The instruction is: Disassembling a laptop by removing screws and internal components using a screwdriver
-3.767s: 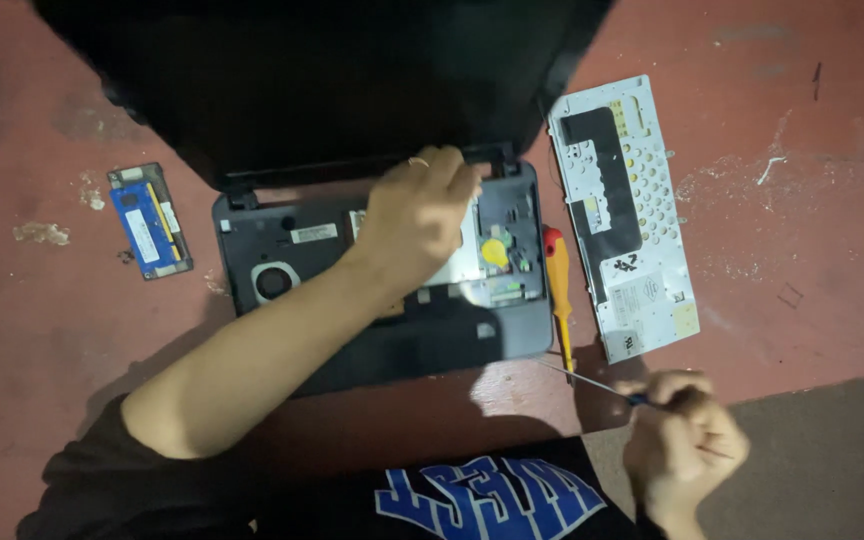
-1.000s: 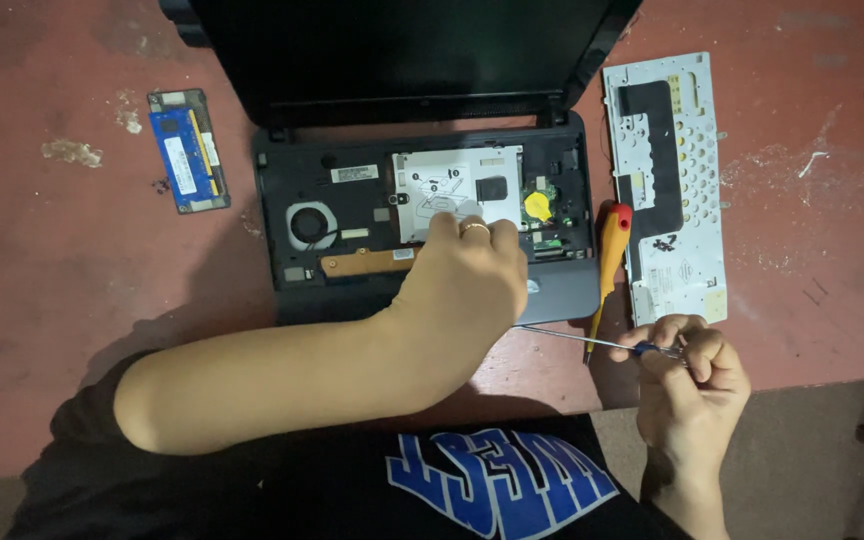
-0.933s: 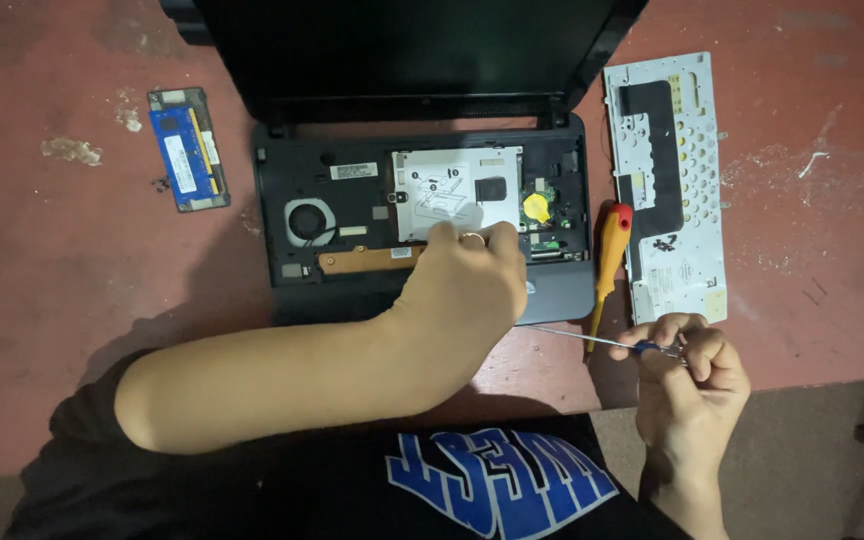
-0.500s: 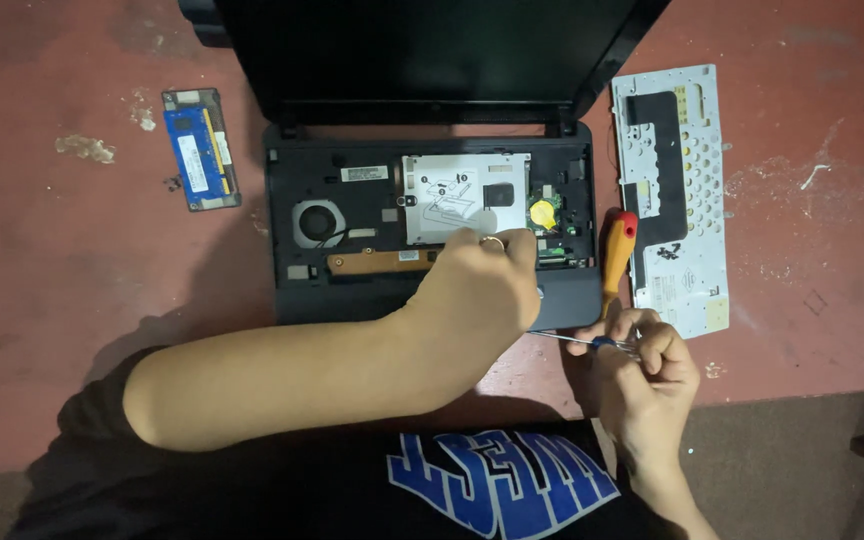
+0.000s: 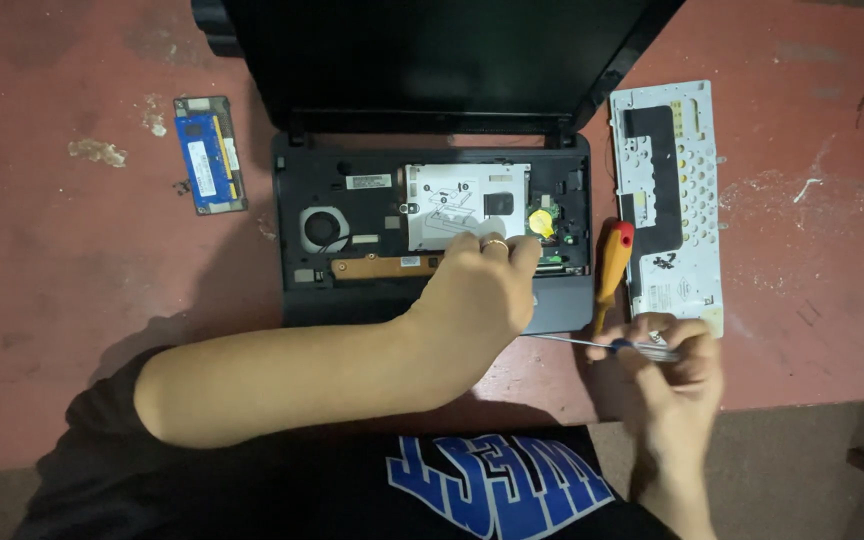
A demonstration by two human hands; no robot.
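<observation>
moved: right hand (image 5: 667, 365) with the thin screwdriver (image 5: 602, 343) has drawn in toward the laptop's front right corner; left hand stays on the open base.
left hand (image 5: 482, 290): fingers curled, resting on the silver drive plate (image 5: 462, 195), nothing gripped as far as I can tell.
right hand: closed around the thin screwdriver, shaft lying roughly left-right, tip pointing left at the laptop (image 5: 352, 290) edge.
nearer hand: left is on the laptop; right just beside it.
laptop look: black, keyboard off, fan, yellow coin cell showing.
around: orange screwdriver (image 5: 612, 262), keyboard panel (image 5: 677, 195) right, blue memory stick (image 5: 209, 155) left, red desk (image 5: 72, 260).
</observation>
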